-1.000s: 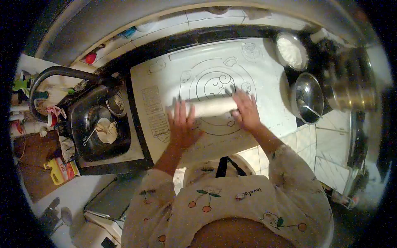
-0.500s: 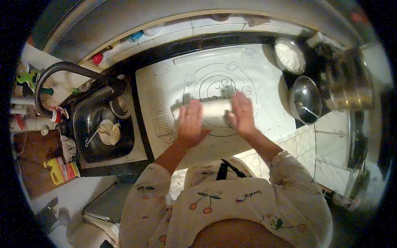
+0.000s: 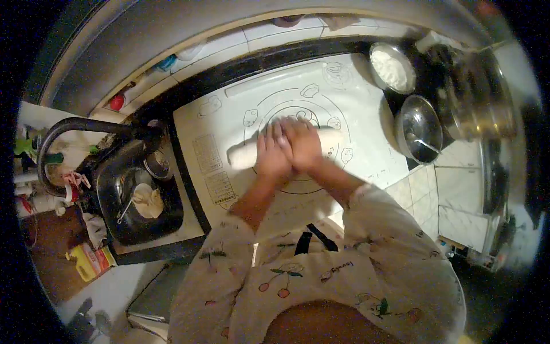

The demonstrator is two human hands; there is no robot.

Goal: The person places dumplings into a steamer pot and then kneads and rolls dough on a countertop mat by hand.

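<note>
Head view, from the left: a black curved faucet [image 3: 74,123] arches beside the dark sink [image 3: 114,218], where a small dish and a light-handled utensil lie. Right of it, a printed pastry mat [image 3: 366,114] covers much of the desk [image 3: 192,189], and the pale dough log [image 3: 243,156] lies crosswise near its middle, both ends showing past the hands. The left hand [image 3: 275,157] is open, laid palm down on the log; just right of it, the right hand [image 3: 303,143] is open too, palm down, its fingers against or over the left's. Neither appears to grip. Farther right stand a bowl of flour [image 3: 389,69] and, nearer, a metal bowl [image 3: 424,109] with a spoon [image 3: 427,146].

The step in hand looks like rolling the log under both palms. Going on, the next move would call for light, even pressure, with the palms working outward from the middle so the thickness evens out.
</note>
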